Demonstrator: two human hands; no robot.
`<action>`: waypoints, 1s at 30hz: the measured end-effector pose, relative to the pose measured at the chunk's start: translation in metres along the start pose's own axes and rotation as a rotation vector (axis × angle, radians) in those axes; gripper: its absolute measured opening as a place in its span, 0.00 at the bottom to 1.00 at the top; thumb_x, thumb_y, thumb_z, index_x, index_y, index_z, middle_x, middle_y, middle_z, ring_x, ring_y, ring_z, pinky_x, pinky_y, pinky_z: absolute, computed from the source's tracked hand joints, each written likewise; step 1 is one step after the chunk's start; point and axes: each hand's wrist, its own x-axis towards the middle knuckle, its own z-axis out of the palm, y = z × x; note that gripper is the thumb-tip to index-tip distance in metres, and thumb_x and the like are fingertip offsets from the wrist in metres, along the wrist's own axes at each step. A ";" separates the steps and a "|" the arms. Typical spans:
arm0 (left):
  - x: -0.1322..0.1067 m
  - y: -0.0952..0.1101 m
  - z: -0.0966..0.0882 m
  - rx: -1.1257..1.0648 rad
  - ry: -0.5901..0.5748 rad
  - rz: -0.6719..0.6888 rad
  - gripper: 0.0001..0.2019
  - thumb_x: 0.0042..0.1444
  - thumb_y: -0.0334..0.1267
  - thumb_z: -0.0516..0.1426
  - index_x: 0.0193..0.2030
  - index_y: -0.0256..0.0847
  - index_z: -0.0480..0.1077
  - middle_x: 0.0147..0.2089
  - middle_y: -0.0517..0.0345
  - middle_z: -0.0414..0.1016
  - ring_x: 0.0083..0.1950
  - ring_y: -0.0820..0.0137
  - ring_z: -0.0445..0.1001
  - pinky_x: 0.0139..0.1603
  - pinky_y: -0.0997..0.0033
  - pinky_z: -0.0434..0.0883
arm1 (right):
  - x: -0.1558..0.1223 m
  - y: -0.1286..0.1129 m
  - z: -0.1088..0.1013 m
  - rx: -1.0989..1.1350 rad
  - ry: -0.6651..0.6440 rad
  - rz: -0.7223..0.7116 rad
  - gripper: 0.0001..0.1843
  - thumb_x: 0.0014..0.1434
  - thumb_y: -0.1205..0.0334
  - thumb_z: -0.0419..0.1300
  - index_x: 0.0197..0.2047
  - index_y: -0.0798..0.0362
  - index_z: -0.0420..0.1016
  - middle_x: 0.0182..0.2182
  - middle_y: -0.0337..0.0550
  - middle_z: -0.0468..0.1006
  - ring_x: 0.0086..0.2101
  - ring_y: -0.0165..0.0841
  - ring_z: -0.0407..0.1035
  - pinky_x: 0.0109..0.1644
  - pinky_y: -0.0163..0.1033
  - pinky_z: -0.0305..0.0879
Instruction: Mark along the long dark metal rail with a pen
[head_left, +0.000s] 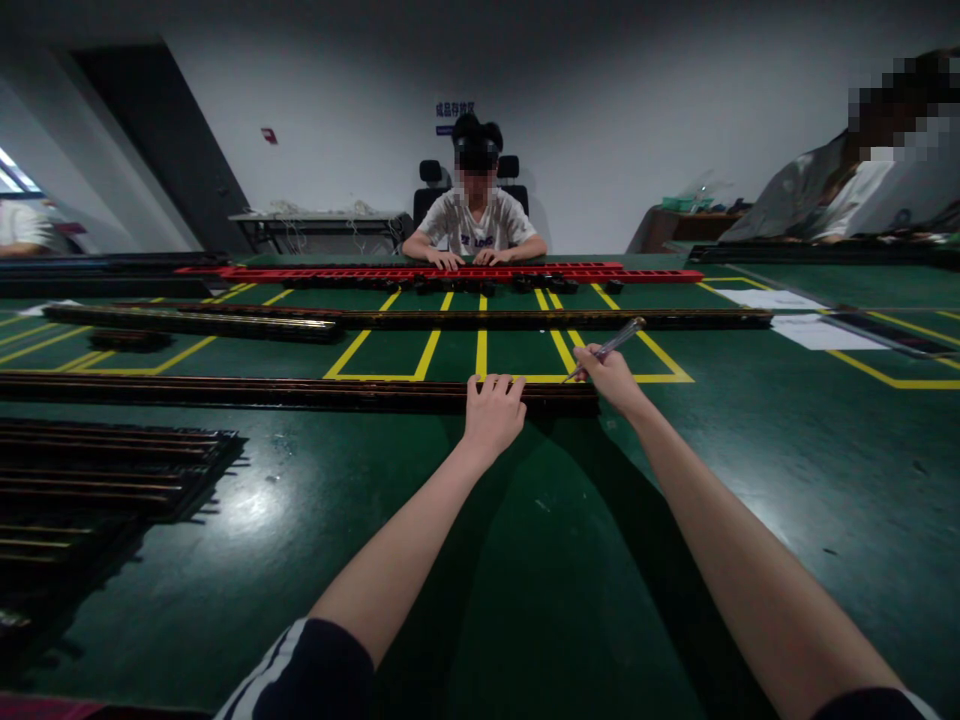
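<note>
A long dark strip point(337, 393) with thin coppery lines runs from the left edge to a little right of centre. My left hand point(495, 415) is closed over it near its right end, fingers bent across the far side. My right hand point(611, 375) grips a slim pen-like tool point(616, 338) with a shiny, see-through handle. The tool slants down to the left, its thin tip close to the strip's top edge; contact is too small to make out.
More dark strips point(112, 465) are stacked at the left. Beyond lie another long strip point(555, 319) and red slotted rails point(645, 275), where a person point(476, 220) works opposite. Paper sheets point(825, 332) lie at the right on the green table point(750, 450). Another person point(817, 190) is at the right.
</note>
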 end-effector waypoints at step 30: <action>0.001 0.001 -0.001 0.013 -0.001 0.013 0.22 0.59 0.28 0.45 0.56 0.45 0.68 0.54 0.52 0.74 0.57 0.60 0.69 0.60 0.47 0.61 | -0.004 -0.009 0.011 0.017 -0.019 0.041 0.20 0.55 0.45 0.54 0.22 0.51 0.64 0.19 0.38 0.69 0.25 0.31 0.65 0.37 0.39 0.63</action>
